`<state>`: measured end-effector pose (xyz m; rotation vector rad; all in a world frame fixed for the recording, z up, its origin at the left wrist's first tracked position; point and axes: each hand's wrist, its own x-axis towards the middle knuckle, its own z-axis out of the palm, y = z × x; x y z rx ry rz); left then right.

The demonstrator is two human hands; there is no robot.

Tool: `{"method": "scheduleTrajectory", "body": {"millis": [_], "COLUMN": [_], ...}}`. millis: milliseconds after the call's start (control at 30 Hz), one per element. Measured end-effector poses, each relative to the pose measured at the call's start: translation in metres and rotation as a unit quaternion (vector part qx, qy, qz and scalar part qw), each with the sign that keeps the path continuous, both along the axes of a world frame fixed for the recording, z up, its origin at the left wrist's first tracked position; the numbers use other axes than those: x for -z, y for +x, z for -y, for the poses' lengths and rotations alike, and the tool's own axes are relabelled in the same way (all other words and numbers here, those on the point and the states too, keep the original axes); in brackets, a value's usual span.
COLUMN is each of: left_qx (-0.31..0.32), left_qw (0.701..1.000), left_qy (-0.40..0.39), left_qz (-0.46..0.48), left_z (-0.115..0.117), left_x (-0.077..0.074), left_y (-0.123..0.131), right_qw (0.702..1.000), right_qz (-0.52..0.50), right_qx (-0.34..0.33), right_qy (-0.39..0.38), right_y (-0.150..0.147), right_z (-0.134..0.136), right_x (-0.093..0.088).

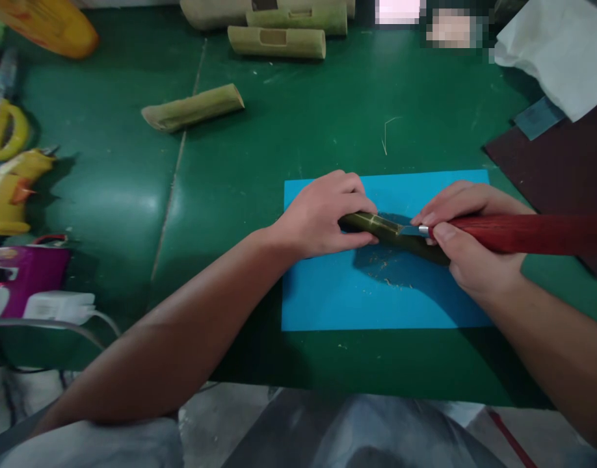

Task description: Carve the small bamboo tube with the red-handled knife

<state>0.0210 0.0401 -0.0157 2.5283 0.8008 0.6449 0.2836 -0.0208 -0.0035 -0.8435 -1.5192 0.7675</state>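
A dark green bamboo piece [408, 242] lies slanted over a blue sheet [328, 305], with pale scored lines on its upper side. My left hand [330, 214] is closed round its left end, thumb below and fingers above. In my right hand [474, 240] is a carving knife with a long red handle [537, 234], gripped near the blade. The short blade [410, 230] points left and its tip touches the bamboo. The bamboo's right end passes under my right hand. Small shavings [389, 281] are scattered on the sheet just below.
A cut bamboo piece [194, 108] and notched bamboo tubes [276, 42] lie farther back on the green table [118, 188]. At left are a yellow glue gun [15, 192], yellow-handled scissors [8, 133], a purple box [35, 273] and a white plug [59, 305]. White tissue [557, 52] and dark sheets [557, 162] occupy the right.
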Motion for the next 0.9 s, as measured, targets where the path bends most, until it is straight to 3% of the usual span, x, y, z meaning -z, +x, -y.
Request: {"method": "scheduleTrajectory", "body": {"millis": [467,900], "left_qx": [-0.001,-0.007], "left_qw": [1.0,1.0], "left_qy": [-0.001,-0.002], "left_qz": [-0.013,-0.013], "left_z": [-0.0007,-0.0003], "left_x": [-0.0008,-0.0012], "left_y": [0.0003,0.0007], "right_qw": [0.999,1.0], "right_qz": [0.029,0.011], "right_qx": [0.02,0.018], "right_qy": [-0.025,0.008], "right_y": [0.0012,-0.0008], "right_z": [0.0025,-0.0002], "right_x": [-0.0022,-0.0006]}}
